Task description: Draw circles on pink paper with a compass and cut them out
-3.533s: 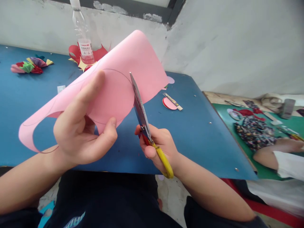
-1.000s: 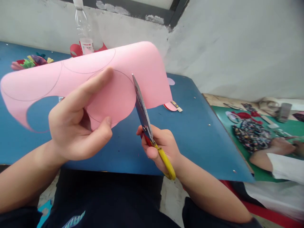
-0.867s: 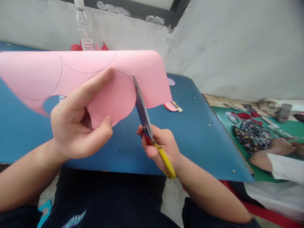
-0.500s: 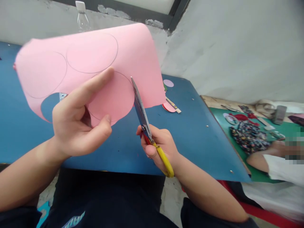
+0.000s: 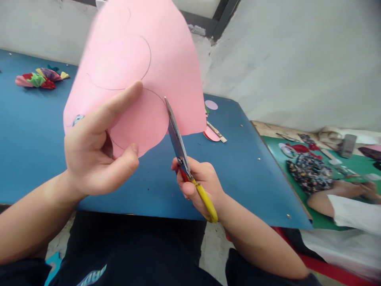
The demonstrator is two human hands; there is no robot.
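A pink sheet of paper with pencilled circles hangs above the table, gripped at its lower edge by my left hand. The thumb and forefinger of that hand press on the near circle, and the other fingers are hidden behind. My right hand is closed round the handles of a pair of scissors, one loop yellow and the part near the pivot red. The scissors point up and away, with their blades at the right edge of the near circle, in the cut. The blades look nearly closed.
The blue table bears a glue tube on pink and red paper discs, a lilac disc, and crumpled coloured paper at the back left. On the right, a co-worker's arm rests at a green table near a dark patterned cloth.
The left part of the pink sheet has swung upward and curled, uncovering the crumpled coloured paper. Both my hands and the scissors have barely moved.
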